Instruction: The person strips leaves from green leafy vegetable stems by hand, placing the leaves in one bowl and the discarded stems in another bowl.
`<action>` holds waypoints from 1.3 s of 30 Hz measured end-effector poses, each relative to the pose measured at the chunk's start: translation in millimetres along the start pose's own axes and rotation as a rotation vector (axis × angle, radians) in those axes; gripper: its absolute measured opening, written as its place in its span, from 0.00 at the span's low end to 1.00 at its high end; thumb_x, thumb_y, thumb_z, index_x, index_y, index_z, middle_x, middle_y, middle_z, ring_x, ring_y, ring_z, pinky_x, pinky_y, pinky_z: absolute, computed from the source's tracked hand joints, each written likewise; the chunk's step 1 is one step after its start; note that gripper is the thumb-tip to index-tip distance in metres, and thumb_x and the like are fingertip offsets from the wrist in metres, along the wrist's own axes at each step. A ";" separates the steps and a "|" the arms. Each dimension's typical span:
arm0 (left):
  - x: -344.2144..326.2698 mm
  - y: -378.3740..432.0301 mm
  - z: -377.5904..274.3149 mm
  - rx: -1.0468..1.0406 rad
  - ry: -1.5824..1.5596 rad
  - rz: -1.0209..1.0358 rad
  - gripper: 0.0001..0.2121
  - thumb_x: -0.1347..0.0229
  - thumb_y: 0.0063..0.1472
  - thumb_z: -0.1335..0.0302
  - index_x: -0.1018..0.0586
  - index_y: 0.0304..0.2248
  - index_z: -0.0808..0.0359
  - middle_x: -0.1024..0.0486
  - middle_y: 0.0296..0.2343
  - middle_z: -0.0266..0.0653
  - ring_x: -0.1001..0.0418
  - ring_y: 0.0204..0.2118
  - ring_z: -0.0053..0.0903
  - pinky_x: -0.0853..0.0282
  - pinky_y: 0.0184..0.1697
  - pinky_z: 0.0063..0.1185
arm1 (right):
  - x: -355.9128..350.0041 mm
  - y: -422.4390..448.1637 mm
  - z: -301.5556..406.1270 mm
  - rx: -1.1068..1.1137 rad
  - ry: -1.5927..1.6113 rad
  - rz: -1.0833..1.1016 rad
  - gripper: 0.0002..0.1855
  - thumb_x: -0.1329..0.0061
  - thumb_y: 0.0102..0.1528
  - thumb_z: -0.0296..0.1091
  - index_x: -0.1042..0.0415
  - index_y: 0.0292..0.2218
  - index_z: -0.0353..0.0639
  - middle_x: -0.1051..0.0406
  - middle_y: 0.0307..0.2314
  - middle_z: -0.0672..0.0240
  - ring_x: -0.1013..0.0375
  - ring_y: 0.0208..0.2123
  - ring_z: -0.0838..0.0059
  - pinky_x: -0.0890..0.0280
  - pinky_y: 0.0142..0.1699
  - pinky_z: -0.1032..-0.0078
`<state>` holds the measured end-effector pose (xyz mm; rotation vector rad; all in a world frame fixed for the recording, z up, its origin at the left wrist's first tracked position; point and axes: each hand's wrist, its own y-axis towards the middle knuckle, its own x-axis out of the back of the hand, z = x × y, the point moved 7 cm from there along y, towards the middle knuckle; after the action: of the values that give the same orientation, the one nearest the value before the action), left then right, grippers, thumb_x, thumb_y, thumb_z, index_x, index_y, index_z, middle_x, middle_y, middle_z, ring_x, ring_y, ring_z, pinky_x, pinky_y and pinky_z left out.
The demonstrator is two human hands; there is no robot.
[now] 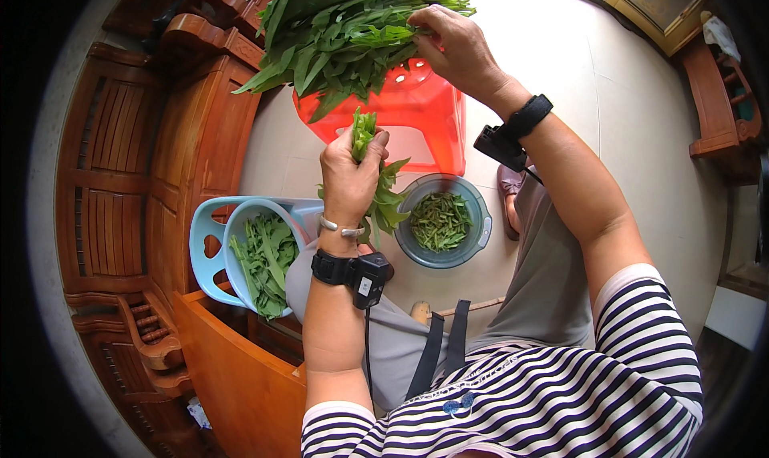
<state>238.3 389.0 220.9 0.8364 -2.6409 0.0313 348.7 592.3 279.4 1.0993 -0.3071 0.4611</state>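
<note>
My left hand [348, 179] is closed around a small bunch of leafy greens [364, 135]. The cut stem ends stick up above the thumb, and leaves hang below the fist. Up and to the right, my right hand [453, 49] reaches into a large pile of long-leaved greens [336, 43], its thumb and forefinger closed at a paler leafy stem [384, 36]. The pile lies across a red plastic stool [441, 109], with its stems towards the right. Below my hands, a grey-blue plastic basin [411, 248] on the floor holds short cut stem pieces [440, 221].
At left, a light blue basin [231, 242] of leaves [267, 260] rests on a blue plastic seat [201, 218]. Beside it stand an open wooden drawer [240, 362] and carved wooden furniture [186, 140]. More wooden furniture [715, 109] stands at far right on the tiled floor [559, 55].
</note>
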 end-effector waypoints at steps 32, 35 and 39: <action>-3.3 -1.7 -2.5 -0.033 0.050 0.033 0.07 0.40 0.65 0.73 0.19 0.35 0.70 0.22 0.22 0.31 0.27 0.24 0.13 0.31 0.28 0.17 | -2.4 -4.0 -2.2 0.051 -0.182 -0.014 0.09 0.45 0.52 0.24 0.29 0.36 0.40 0.30 0.33 0.60 0.27 0.35 0.57 0.31 0.40 0.65; -4.3 -1.3 -2.9 -0.049 0.049 0.043 0.06 0.40 0.65 0.74 0.19 0.35 0.70 0.22 0.22 0.31 0.27 0.24 0.13 0.31 0.28 0.16 | 4.3 0.0 4.2 0.085 -0.138 -0.084 0.09 0.44 0.51 0.22 0.28 0.36 0.40 0.31 0.34 0.60 0.28 0.37 0.58 0.32 0.41 0.65; -4.3 -1.8 -2.8 -0.063 0.057 0.055 0.06 0.40 0.65 0.74 0.19 0.35 0.70 0.22 0.22 0.31 0.28 0.24 0.13 0.32 0.28 0.16 | 7.3 1.0 11.3 0.137 -0.136 -0.114 0.10 0.43 0.50 0.22 0.28 0.36 0.40 0.31 0.33 0.61 0.28 0.36 0.59 0.32 0.40 0.66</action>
<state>243.5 390.2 221.8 0.7311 -2.5971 -0.0128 354.4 584.0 288.4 1.2780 -0.3338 0.3097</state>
